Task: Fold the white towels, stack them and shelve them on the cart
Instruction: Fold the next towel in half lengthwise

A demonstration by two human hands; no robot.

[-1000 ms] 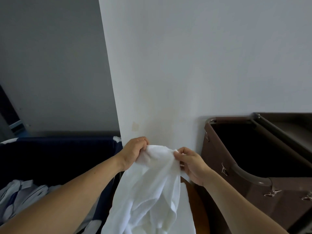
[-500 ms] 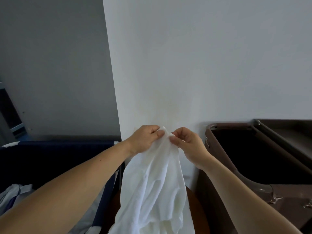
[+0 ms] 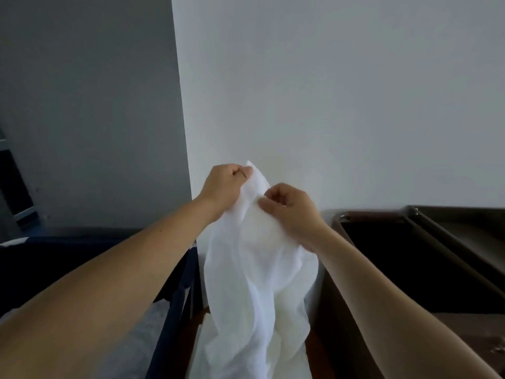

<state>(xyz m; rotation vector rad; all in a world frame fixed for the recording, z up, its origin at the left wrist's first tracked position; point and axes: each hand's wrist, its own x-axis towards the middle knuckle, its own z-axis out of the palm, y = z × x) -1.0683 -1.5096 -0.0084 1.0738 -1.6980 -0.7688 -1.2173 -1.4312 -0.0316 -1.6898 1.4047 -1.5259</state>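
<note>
A white towel [image 3: 254,283] hangs crumpled in front of me, held up before a white wall corner. My left hand [image 3: 224,187] grips its top corner, fingers curled, with a tip of cloth poking above the knuckles. My right hand [image 3: 289,206] pinches the towel's edge just to the right and a little lower. The towel's lower part runs out of view at the bottom. A brown cart [image 3: 426,269] with a dark open compartment stands at the right.
A dark blue laundry bin [image 3: 177,291] with pale linen [image 3: 142,343] inside sits at the lower left. A white wall corner [image 3: 183,132] rises straight ahead, a grey wall to its left. A brown wooden surface [image 3: 196,329] shows beneath the towel.
Both hands have lifted the towel higher. The left hand now holds a top corner, and the right hand has shifted along the edge close beside it.
</note>
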